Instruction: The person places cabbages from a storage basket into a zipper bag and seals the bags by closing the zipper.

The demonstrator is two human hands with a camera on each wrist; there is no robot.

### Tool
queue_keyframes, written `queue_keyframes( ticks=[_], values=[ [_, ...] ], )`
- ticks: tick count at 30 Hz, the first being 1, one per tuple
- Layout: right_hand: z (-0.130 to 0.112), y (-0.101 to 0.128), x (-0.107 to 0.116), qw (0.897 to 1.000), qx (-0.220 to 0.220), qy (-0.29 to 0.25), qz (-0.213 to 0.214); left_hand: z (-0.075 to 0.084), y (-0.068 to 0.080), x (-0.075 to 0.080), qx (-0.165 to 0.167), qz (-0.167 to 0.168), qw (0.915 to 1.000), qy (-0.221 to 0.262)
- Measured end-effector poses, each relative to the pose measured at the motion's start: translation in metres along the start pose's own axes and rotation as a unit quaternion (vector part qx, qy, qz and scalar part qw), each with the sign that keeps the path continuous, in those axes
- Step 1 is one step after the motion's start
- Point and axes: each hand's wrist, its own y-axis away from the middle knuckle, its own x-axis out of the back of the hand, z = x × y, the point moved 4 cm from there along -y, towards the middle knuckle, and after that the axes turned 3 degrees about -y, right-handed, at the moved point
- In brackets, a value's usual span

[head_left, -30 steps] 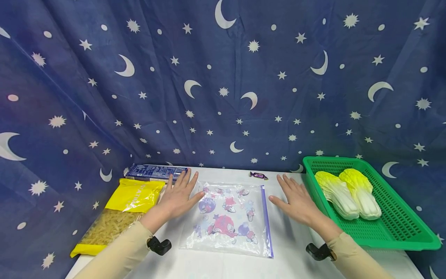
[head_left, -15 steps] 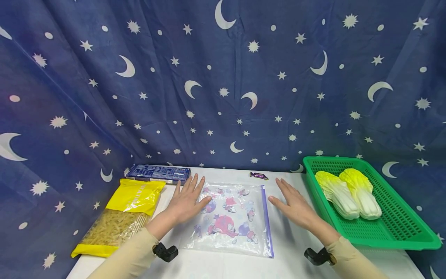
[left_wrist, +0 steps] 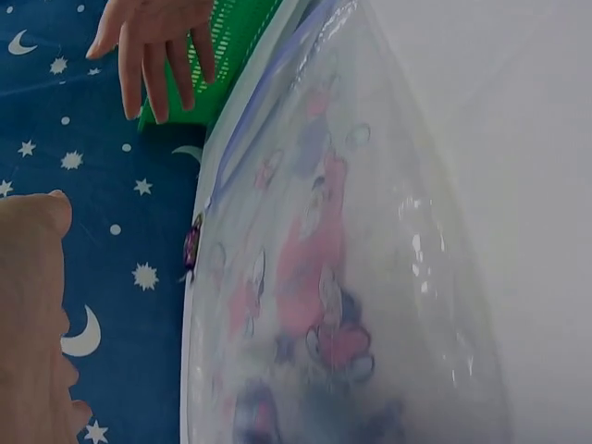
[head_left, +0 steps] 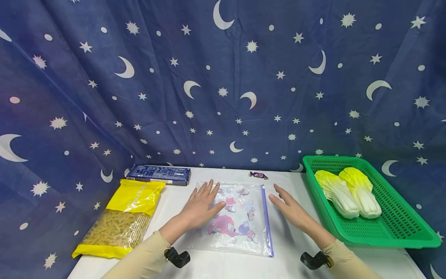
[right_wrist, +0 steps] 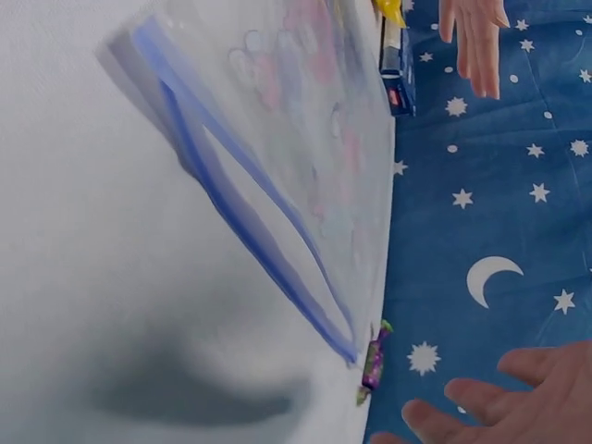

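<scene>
Left hand (head_left: 202, 205) over zip bag (head_left: 240, 226)

A yellow bag of pasta (head_left: 120, 219) lies at the left edge of the white table (head_left: 285, 240), its clear lower half showing the pasta inside. Just behind it, a flat dark blue box (head_left: 158, 174) lies along the table's far edge. A small purple wrapped candy (head_left: 258, 175) sits near the back of the table, by the middle. On the right stands a green plastic basket (head_left: 393, 228) holding two napa cabbages (head_left: 348, 192) side by side. A dark blue curtain (head_left: 223, 77) printed with white moons and stars hangs behind everything.
</scene>
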Motion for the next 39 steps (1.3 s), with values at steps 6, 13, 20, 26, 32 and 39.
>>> queue_keyframes(
  ticks=[6, 13, 20, 26, 32, 39],
  values=[
    [0.005, 0.0, -0.004, 0.999, -0.025, -0.042, -0.003, 0.018, -0.005, -0.007, -0.004, -0.019, 0.9997, 0.013],
    [0.012, 0.0, -0.009, 0.995, -0.055, -0.084, 0.003, 0.033, -0.01, -0.016, -0.015, -0.033, 0.9988, 0.034],
    [0.02, -0.001, -0.014, 0.988, -0.066, -0.138, 0.009, 0.047, -0.015, -0.027, -0.027, -0.058, 0.9974, 0.034],
    [0.025, -0.002, -0.017, 0.981, -0.079, -0.179, 0.017, 0.062, -0.019, -0.037, -0.032, -0.074, 0.9964, 0.024],
    [0.031, -0.005, -0.019, 0.975, -0.095, -0.199, 0.027, 0.077, -0.025, -0.042, -0.029, -0.078, 0.9964, 0.014],
    [0.036, -0.007, -0.02, 0.974, -0.097, -0.201, 0.026, 0.092, -0.035, -0.048, -0.008, -0.086, 0.9963, 0.009]
  ],
)
